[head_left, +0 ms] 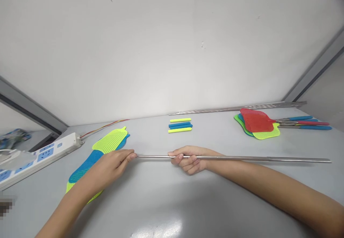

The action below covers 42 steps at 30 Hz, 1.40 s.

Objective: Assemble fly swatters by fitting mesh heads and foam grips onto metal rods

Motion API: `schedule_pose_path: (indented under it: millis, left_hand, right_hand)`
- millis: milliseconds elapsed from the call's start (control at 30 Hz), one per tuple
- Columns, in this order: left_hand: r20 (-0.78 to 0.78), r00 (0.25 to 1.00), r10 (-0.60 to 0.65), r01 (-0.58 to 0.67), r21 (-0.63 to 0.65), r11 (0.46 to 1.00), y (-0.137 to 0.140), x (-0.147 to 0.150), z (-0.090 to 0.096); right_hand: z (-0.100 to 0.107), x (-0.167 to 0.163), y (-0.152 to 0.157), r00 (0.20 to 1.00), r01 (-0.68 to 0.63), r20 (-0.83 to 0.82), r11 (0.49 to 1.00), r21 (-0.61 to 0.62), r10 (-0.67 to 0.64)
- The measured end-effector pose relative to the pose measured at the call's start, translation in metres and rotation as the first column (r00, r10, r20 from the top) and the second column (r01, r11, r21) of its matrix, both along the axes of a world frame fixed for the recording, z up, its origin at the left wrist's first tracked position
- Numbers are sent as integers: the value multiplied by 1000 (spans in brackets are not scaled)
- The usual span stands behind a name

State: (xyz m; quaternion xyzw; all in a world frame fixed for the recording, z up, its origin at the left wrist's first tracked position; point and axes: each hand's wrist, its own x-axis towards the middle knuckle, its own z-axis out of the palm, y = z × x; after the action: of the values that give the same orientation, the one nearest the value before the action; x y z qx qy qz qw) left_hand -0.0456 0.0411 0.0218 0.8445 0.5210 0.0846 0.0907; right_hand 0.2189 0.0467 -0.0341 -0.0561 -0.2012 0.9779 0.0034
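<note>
A long, thin telescopic metal rod [242, 158] lies level across my view above the grey table. My left hand [118, 163] pinches its narrow left end between thumb and fingers. Around its middle, my right hand [188, 160] is closed, and the thicker part reaches far to the right over my forearm. Just behind and under my left wrist are loose fly swatter heads, a yellow-green one [111, 140] and a blue one [87, 166]. Beyond my right hand lie several short handle grips, yellow [180, 130] and blue [179, 124].
Fly swatters with a red head [256, 120] and blue or red handles are piled at the right. Several metal rods [215, 110] lie along the wall. A white power strip [40, 157] with plugs and a red-yellow wire [103, 126] sits at the left.
</note>
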Motion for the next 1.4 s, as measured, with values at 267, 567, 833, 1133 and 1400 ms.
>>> schedule_pose_path:
  millis: [267,567,833,1133,1400]
  left_hand:
    - [-67,996,-50,44,-95,995,-1,-1,-2]
    - [-76,994,-79,68,-139,988,-8,14,1]
    - [-63,996,-60,51,-137,989,-7,14,1]
    - [-143,983,-119,120,5,993,-21,26,1]
    - [-61,982,-177,181,77,980,-41,52,-15]
  right_hand:
    - [3,0,-2,999,1,49,999,45,-3]
    - [8,-2,-4,995,-3,101,997,82,-6]
    - [7,-3,-1,994,-39,100,998,47,34]
    - [8,-6,-3,993,-31,114,998,58,24]
    - [8,-7,-3,994,-42,100,997,58,36]
